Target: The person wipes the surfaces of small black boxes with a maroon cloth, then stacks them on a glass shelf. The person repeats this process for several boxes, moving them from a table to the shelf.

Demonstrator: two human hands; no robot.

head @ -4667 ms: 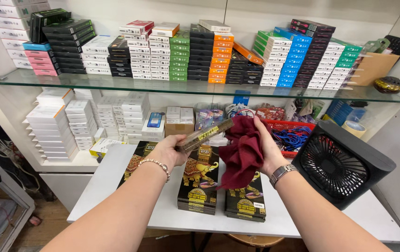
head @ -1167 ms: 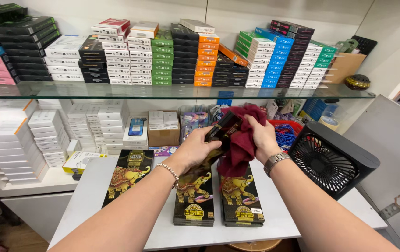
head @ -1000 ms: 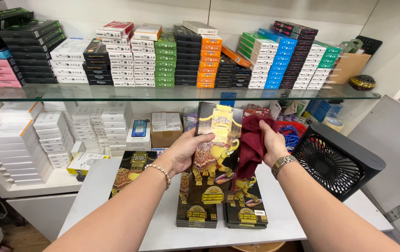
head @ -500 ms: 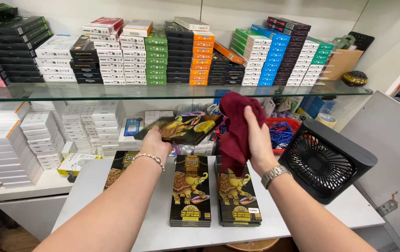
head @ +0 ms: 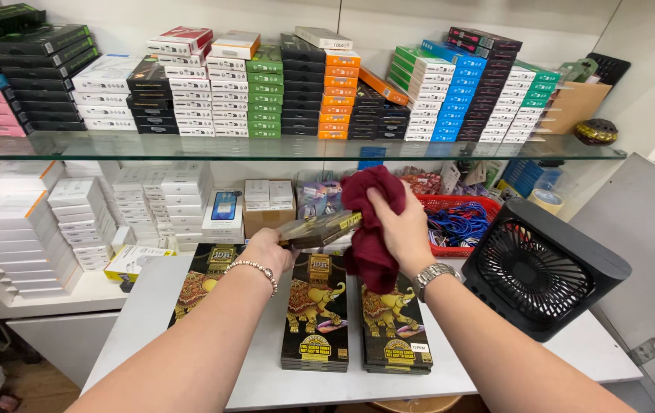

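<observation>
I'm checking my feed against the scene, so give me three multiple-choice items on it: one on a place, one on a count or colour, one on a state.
1. Where is the black fan?
A. On the glass shelf
B. On the white table, right of the boxes
C. On the floor

2. How many flat black boxes with a gold elephant lie on the white table?
A. Three
B. One
C. Six

3. How is the box in the left hand held?
A. Standing upright
B. Lying on the table
C. Lifted, nearly flat, edge-on to the camera

Answers:
1 B, the fan sits at the table's right end.
2 A, three lie side by side, the leftmost partly behind the left forearm.
3 C, the held box is in the air, with the dark red cloth in the right hand at its end.
</observation>
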